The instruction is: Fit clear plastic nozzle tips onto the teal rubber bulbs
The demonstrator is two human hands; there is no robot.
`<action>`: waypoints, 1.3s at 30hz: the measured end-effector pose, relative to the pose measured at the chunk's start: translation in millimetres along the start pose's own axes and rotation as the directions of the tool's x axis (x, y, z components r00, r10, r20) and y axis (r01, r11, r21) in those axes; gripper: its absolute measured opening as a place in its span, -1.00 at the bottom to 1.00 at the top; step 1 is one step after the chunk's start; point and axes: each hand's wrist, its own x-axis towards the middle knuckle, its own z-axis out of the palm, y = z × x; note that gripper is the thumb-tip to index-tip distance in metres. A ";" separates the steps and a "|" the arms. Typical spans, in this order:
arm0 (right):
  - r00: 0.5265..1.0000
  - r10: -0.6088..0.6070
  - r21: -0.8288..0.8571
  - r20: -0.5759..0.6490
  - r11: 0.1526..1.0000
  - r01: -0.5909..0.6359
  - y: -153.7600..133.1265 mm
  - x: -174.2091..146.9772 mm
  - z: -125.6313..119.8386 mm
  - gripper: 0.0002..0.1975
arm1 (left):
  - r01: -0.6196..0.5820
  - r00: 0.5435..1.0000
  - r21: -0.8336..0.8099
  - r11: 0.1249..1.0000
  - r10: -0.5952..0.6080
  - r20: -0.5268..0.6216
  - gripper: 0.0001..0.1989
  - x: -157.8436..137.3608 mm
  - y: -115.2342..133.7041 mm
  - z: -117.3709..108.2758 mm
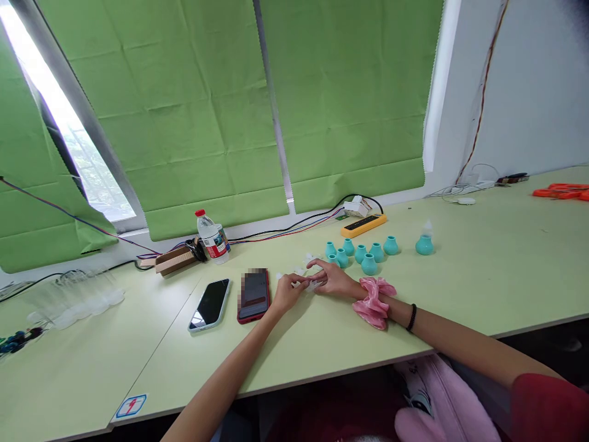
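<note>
My left hand [289, 293] and my right hand [337, 279] meet over the table, fingertips together. Both are closed in a pinch at a small spot; what they hold is too small to make out. The right index finger arches above the others. Around the fingers lie small translucent white pieces [300, 271], partly hidden by my hands. Just beyond my right hand stand several small teal round pots [369, 264] with open necks. Apart from them, to the right, another teal pot [424, 245] carries a translucent pointed tip [427, 227].
A red-cased phone [254, 296] and a white-edged phone [210, 305] lie left of my hands. Behind them stand a water bottle [212, 238] and a cardboard tray [175, 260]. A yellow power strip [363, 226] and cables run along the back; orange scissors [561, 191] lie far right.
</note>
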 end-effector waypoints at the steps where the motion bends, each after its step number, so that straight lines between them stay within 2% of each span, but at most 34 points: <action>1: 1.000 0.001 0.001 -0.005 1.000 -0.001 -0.2 -0.1 0.1 -0.50 | -0.004 1.000 -0.006 1.000 0.004 -0.004 -0.77 -0.2 0.5 0.1; 9: 1.000 -0.002 0.036 -0.021 0.999 0.003 -4.9 -1.2 0.5 -0.50 | -0.043 0.999 -0.081 0.996 0.041 -0.025 -0.78 0.8 -5.4 1.6; 15: 0.998 -0.037 0.098 -0.060 0.994 0.043 -9.4 -1.4 2.0 -0.51 | 0.049 0.997 -0.212 0.976 -0.061 -0.051 -0.72 2.8 -8.1 -0.1; 20: 0.992 -0.059 0.144 -0.112 0.987 0.074 -17.2 -2.6 6.6 -0.55 | 0.064 0.997 -0.445 0.893 -0.079 -0.016 -0.75 2.3 1.5 -6.0; 23: 0.988 -0.052 0.157 -0.144 0.985 0.075 -22.3 -2.9 7.9 -0.55 | 0.109 0.993 -0.527 0.843 -0.120 0.014 -0.75 1.9 6.8 -7.3; 30: 0.978 -0.076 0.122 -0.193 0.987 0.101 -29.7 -4.5 10.6 -0.54 | 0.139 0.989 -0.569 0.810 -0.141 0.042 -0.72 0.1 16.1 -10.2; 32: 0.974 -0.103 0.113 -0.204 0.985 0.128 -32.4 -6.1 12.1 -0.54 | 0.160 0.987 -0.581 0.798 -0.140 0.079 -0.69 -1.0 18.9 -12.3; 36: 0.972 -0.139 0.093 -0.191 0.983 0.159 -36.0 -8.4 13.8 -0.57 | 0.249 0.967 -0.651 0.717 -0.147 0.208 -0.60 -3.0 22.2 -15.6; 39: 0.972 -0.132 0.068 -0.194 0.987 0.148 -35.6 -8.4 13.2 -0.57 | 0.278 0.959 -0.714 0.643 -0.148 0.240 -0.55 -3.5 22.1 -16.0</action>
